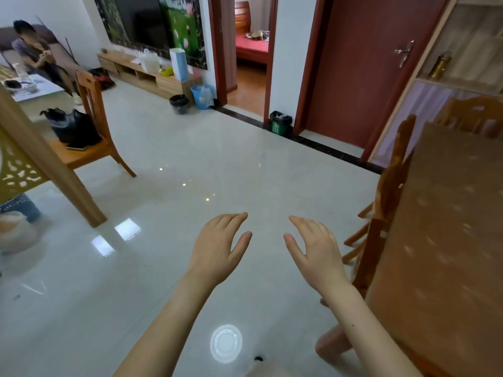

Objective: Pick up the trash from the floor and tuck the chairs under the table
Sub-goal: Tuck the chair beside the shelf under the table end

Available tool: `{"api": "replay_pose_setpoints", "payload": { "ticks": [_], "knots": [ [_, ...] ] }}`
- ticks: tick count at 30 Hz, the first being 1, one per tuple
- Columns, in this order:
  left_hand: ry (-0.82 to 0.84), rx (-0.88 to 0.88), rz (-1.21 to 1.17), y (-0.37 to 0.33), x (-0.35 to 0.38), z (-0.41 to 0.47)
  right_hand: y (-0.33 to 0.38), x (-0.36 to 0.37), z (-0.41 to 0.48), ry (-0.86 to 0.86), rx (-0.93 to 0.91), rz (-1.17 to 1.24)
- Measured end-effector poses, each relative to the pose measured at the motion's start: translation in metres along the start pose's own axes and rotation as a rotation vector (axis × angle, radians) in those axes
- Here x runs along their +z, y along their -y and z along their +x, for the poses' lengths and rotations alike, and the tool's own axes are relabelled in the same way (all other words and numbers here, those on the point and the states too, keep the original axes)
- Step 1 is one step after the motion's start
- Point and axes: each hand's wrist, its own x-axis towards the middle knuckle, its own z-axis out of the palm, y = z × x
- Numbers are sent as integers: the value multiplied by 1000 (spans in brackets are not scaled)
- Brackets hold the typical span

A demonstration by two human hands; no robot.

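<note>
Wooden chair [392, 186] right of fingers [309, 227]

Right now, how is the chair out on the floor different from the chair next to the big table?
The chair out on the floor stands in the open, away from the big table; the chair next to the table is pushed up against its edge. The chair out on the floor carries a black bag on its seat; the other's seat is hidden. Both are orange-brown wood.
</note>
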Motion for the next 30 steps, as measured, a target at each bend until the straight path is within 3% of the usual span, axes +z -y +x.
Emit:
{"api": "replay_pose_setpoints", "payload": {
  "ticks": [7,15,24,30],
  "knots": [
    [22,-5,25,40,33,138,-52,28,136,14,14,9],
    [150,55,-8,107,123,292,-122,99,266,55,118,20],
    [207,434,15,127,183,561,-207,98,455,-110,270,-184],
    [340,602,16,111,267,678,-292,103,524,-126,381,-267]
  ]
}}
